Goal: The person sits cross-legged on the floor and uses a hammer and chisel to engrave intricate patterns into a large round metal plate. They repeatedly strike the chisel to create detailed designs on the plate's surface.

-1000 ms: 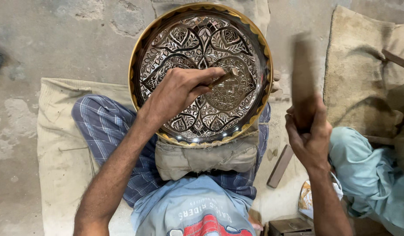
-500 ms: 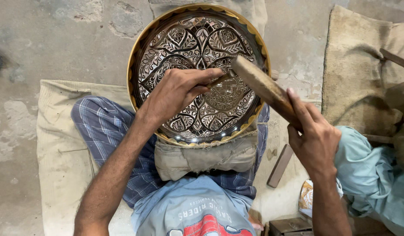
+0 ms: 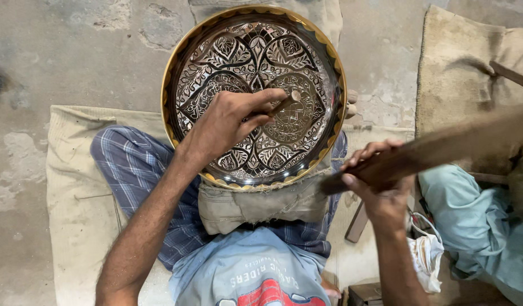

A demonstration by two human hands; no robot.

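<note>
A round engraved metal plate [image 3: 185,59] with a golden rim and dense floral patterns rests on a cloth pad [image 3: 261,207] over my lap. My left hand [image 3: 224,124] lies on the plate and grips a small chisel [image 3: 285,103], whose tip stands near the plate's centre. My right hand [image 3: 380,181] is to the right of the plate and holds a wooden mallet stick [image 3: 442,150], which is swung out to the right and blurred.
I sit on a beige mat [image 3: 74,198] on a rough concrete floor [image 3: 74,51]. Another person's leg in light blue cloth [image 3: 476,226] is at the right, beside a second mat [image 3: 459,73]. A wooden piece [image 3: 357,224] lies by my knee.
The mallet struck down onto the chisel half a second ago and has since swung back out to the right. My left hand and the chisel stayed in place on the plate.
</note>
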